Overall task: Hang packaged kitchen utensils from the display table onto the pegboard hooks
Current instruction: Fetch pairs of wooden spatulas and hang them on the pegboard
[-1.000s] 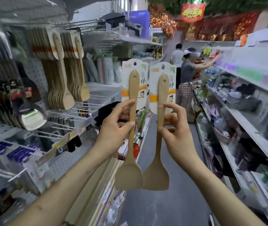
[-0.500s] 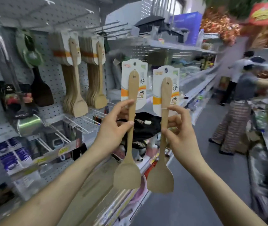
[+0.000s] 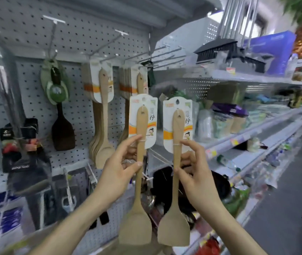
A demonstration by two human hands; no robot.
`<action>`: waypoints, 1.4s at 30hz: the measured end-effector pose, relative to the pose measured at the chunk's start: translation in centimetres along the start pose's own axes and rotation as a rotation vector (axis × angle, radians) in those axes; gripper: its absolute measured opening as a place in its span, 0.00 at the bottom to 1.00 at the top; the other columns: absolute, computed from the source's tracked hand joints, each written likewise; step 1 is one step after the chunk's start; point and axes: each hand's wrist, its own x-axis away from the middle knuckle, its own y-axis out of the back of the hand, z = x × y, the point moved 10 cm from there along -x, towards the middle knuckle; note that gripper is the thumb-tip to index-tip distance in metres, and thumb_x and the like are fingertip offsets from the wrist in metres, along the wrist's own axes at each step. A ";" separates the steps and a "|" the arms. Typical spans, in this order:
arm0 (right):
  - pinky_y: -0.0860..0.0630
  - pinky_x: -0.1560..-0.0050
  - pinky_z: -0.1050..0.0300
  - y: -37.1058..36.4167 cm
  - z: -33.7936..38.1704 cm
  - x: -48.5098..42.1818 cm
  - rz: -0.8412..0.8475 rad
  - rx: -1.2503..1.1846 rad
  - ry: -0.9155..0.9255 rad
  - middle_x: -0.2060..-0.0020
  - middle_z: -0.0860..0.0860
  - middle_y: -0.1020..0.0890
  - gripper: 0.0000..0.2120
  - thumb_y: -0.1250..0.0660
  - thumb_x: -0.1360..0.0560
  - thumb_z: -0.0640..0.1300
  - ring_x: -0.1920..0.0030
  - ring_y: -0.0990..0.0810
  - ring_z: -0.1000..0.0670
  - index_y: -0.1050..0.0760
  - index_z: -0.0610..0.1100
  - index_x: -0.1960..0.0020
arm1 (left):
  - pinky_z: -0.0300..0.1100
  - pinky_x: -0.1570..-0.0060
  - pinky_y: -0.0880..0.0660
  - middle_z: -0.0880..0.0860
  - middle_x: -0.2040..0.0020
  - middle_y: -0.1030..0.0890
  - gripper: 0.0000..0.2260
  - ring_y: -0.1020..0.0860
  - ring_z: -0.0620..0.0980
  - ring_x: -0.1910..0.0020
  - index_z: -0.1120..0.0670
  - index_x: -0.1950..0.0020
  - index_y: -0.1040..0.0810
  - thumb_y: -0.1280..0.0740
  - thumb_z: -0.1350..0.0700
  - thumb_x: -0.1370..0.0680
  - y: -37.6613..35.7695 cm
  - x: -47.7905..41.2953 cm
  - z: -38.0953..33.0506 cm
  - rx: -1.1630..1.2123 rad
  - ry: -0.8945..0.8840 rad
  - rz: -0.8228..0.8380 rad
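Left spatula (image 3: 138, 188), pale wood on a white-and-orange backing card, held upright in the air with blade down, in front of the white pegboard (image 3: 73, 34). Pinched at the upper handle by the left hand (image 3: 118, 173): thumb across the near side, forefinger up against the card's lower edge, other fingers curled behind.

Just beside it, right spatula (image 3: 175, 192), a matching pale wooden one on its own white-and-orange card, likewise upright and blade down. Gripped at the same height by the right hand (image 3: 195, 175), thumb and forefinger closed on the wood, remaining fingers bent behind. Handles apart; blades level at the bottom, edges very close, contact impossible to judge. Both cards off the hooks, carried only by the hands.

Behind and up-left of the pair, two thick bunches of carded wooden spatulas (image 3: 100, 100) hanging from metal pegboard hooks (image 3: 109, 41). Further left, a dark brown spatula on a green card (image 3: 62, 133) hanging from another hook. At far left, black packaged utensils (image 3: 17, 144), too blurred to identify.

To the right, long white shelves (image 3: 256, 137) running away down the aisle, goods on them smeared by motion. On the top shelf, black brush heads with grey handles (image 3: 218, 46), and beside them a blue box (image 3: 271, 52).
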 end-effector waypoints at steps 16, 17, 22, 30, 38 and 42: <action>0.20 0.51 0.57 -5.3 -2.0 -13.7 0.165 -0.333 0.171 0.51 0.53 0.20 0.39 0.30 0.21 0.30 0.50 0.19 0.46 0.33 0.65 0.23 | 0.30 0.41 0.24 0.41 0.49 0.22 0.37 0.19 0.47 0.44 0.27 0.24 0.29 0.27 0.66 0.19 5.2 -4.8 -1.5 -0.195 -0.012 -0.307; 0.20 0.50 0.56 -5.3 -2.2 -14.2 0.183 -0.348 0.170 0.51 0.53 0.20 0.39 0.29 0.21 0.30 0.50 0.19 0.46 0.33 0.65 0.22 | 0.30 0.42 0.25 0.41 0.49 0.22 0.37 0.19 0.46 0.44 0.27 0.25 0.29 0.27 0.66 0.19 5.1 -4.9 -2.0 -0.213 -0.013 -0.331; 0.21 0.50 0.59 -4.7 -2.5 -17.1 0.234 -0.398 0.200 0.51 0.54 0.19 0.41 0.30 0.22 0.28 0.49 0.19 0.48 0.33 0.67 0.24 | 0.28 0.44 0.23 0.43 0.48 0.22 0.36 0.19 0.46 0.44 0.26 0.26 0.28 0.27 0.65 0.19 4.7 -5.2 -4.2 -0.274 -0.024 -0.432; 0.20 0.46 0.50 -4.4 -3.4 -18.9 0.276 -0.484 0.160 0.52 0.54 0.19 0.41 0.31 0.22 0.26 0.49 0.18 0.48 0.31 0.68 0.26 | 0.30 0.42 0.22 0.43 0.46 0.21 0.36 0.18 0.45 0.44 0.28 0.23 0.30 0.28 0.65 0.18 5.0 -4.5 -5.7 -0.345 -0.028 -0.494; 0.20 0.44 0.45 -5.1 -3.1 -19.9 0.287 -0.527 0.127 0.53 0.52 0.18 0.42 0.31 0.23 0.24 0.50 0.18 0.47 0.29 0.69 0.27 | 0.39 0.40 0.20 0.42 0.48 0.22 0.36 0.19 0.48 0.44 0.28 0.23 0.30 0.30 0.66 0.18 5.7 -5.8 -6.0 -0.353 -0.023 -0.468; 0.21 0.42 0.39 -5.8 -3.2 -20.5 0.309 -0.558 0.087 0.52 0.49 0.16 0.40 0.32 0.22 0.24 0.52 0.18 0.44 0.28 0.65 0.27 | 0.36 0.43 0.21 0.42 0.48 0.22 0.37 0.20 0.49 0.45 0.26 0.25 0.29 0.30 0.67 0.18 6.0 -6.3 -5.5 -0.340 -0.010 -0.470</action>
